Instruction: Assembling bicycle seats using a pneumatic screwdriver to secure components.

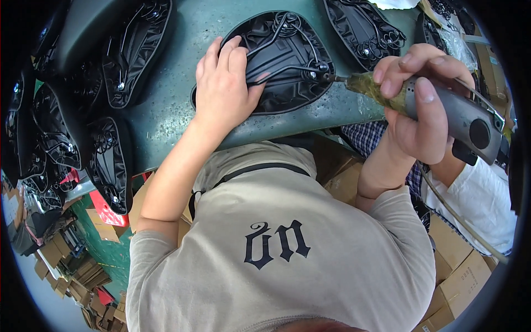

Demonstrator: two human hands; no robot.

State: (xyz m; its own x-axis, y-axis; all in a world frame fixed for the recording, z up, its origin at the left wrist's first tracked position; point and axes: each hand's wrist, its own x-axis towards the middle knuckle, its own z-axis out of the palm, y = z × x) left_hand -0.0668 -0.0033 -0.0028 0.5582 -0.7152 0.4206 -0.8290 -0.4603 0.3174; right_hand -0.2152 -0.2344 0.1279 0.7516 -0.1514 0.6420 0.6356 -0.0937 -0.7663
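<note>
A black bicycle saddle (296, 95) lies upside down on the green worktable, its wire rails and coil springs facing up. My left hand (224, 83) grips it by the left side, fingers over the far rim and thumb across the underside near a rail. In my right hand (417, 105) is a grey electric screwdriver (470, 116) with yellowish tape around its nose. Its bit points left and meets the bolt (321, 73) at the saddle's right-hand spring, or nearly so; exact contact is hard to tell.
Another upturned saddle (368, 36) lies at the far right. Several more saddles (113, 160) crowd the left end of the table (160, 133). A cable (462, 213) hangs at right beside a co-worker's white sleeve (475, 193). Cardboard boxes (459, 271) stand below.
</note>
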